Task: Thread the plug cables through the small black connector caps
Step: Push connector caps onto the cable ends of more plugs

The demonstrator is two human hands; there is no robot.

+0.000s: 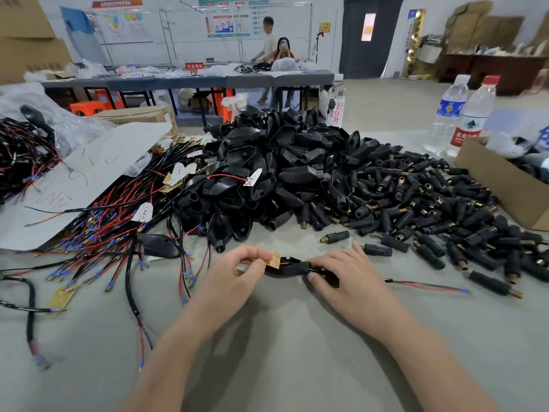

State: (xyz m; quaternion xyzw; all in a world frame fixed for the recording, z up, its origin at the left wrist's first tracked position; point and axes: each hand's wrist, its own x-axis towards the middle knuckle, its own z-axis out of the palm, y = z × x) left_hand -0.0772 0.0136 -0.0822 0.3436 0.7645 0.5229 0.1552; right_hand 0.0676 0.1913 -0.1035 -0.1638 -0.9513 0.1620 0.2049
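My left hand point(234, 272) pinches a small yellow circuit board point(274, 260) with red and black wires. The board sits at the open end of a black housing point(286, 269) lying on the grey table. My right hand point(344, 273) grips the narrow end of that housing, together with a small black connector cap point(328, 278). A thin red-and-black cable point(427, 285) trails out to the right from under my right hand, ending in a blue tip. The joint between cable and cap is hidden by my fingers.
A tall heap of black housings point(276, 171) rises just beyond my hands. Several black connector caps point(445, 209) spread to the right. Wired boards and cables point(104, 233) lie at left. A cardboard box point(502, 179) and water bottles point(472, 114) stand at right.
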